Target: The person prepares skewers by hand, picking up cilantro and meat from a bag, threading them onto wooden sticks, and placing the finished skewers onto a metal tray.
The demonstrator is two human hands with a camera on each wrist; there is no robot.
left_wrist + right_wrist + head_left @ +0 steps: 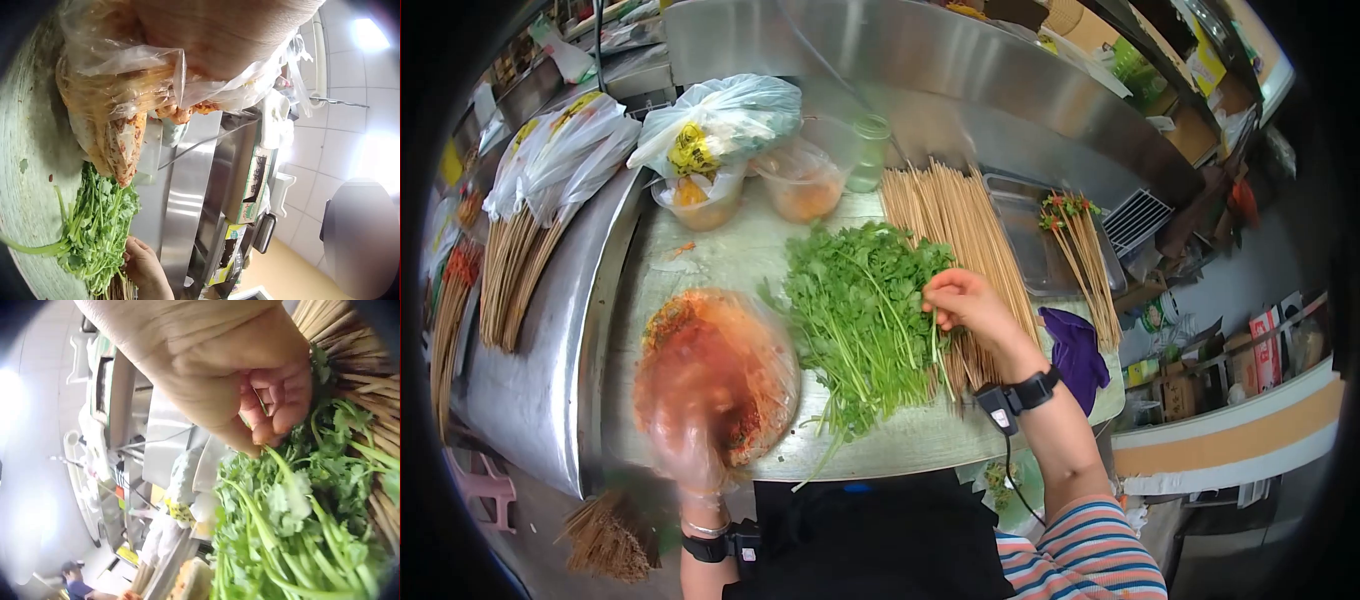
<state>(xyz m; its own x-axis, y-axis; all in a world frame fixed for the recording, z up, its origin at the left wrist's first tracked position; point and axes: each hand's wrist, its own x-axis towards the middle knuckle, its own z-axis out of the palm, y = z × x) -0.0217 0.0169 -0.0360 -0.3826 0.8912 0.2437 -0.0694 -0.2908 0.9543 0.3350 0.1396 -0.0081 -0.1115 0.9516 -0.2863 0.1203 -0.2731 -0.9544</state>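
Observation:
A pile of green cilantro (865,320) lies on the table with its stems toward the person. At its right edge my right hand (968,303) pinches a stem; in the right wrist view this green stem (284,467) runs down from the fingertips (264,432). My left hand (692,440), in a clear plastic glove, is over a plastic-lined round container (772,385) of red chili mixture (710,365). Motion blurs its fingers in the head view, and reddish plastic covers them in the left wrist view, so I cannot tell whether they hold anything.
Bamboo skewers (975,230) lie in a thick bundle right of the cilantro. Beyond them a clear tray (1025,265) has filled skewers (1085,260) across it. Plastic tubs (800,190), a glass jar (868,150) and bagged skewers (530,250) stand behind and left. A purple cloth (1075,360) lies right.

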